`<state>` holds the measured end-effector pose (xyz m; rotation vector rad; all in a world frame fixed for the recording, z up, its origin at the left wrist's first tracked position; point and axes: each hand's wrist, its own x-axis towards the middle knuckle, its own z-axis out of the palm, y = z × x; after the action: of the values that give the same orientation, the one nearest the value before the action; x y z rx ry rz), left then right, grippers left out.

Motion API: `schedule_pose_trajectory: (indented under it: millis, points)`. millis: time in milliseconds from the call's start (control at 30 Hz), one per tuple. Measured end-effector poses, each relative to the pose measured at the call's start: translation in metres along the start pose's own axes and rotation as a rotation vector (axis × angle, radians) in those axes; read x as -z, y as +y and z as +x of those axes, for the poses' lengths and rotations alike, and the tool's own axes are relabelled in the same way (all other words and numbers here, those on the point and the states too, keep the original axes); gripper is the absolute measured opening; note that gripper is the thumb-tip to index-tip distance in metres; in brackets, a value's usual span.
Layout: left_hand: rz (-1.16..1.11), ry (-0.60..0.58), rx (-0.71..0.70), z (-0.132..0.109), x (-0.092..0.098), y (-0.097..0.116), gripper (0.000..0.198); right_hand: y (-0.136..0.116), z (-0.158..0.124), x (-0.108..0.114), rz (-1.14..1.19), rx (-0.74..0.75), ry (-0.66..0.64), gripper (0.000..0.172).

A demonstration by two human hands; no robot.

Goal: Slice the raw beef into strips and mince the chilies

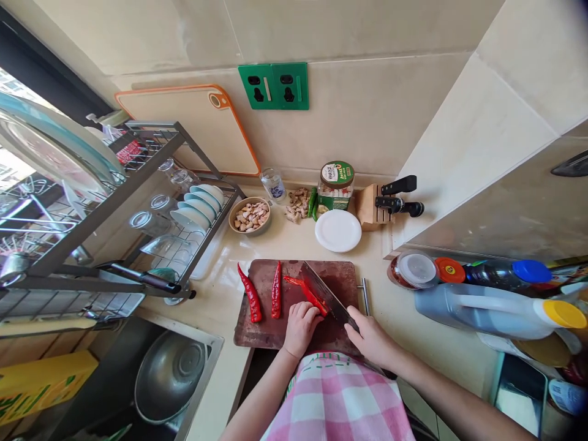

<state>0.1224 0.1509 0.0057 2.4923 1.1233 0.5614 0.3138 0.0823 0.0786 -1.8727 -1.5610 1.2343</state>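
Observation:
On a dark reddish-brown cutting board (285,337), my left hand (301,324) presses curled fingers onto a red chili pepper (312,297), which looks cut open lengthwise. My right hand (370,337) is closed round the handle of a kitchen knife (328,297). Its long blade lies slanted along the right side of that pepper, close to or touching it. Two whole red chili peppers, one at the left (250,294) and one nearer the middle (276,291), rest on the board left of my left hand.
Behind the board stand a bowl of garlic cloves (250,230), ginger (297,205), green peppers (313,202), a white plate (338,230) and a knife block (367,207). A dish rack (114,208) and sink (214,355) are at left; bottles and a large jug (487,309) crowd the right.

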Motion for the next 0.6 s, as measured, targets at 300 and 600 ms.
schedule_pose_trajectory:
  millis: [300,600]
  points:
    - [-0.019,0.069,-0.065,0.006,-0.005,0.002,0.010,0.014,0.000,0.005,0.284,-0.198,-0.153,0.017]
    - [-0.112,0.140,-0.064,0.006,-0.011,-0.005,0.012,0.030,0.011,-0.004,0.368,-0.226,-0.215,0.027]
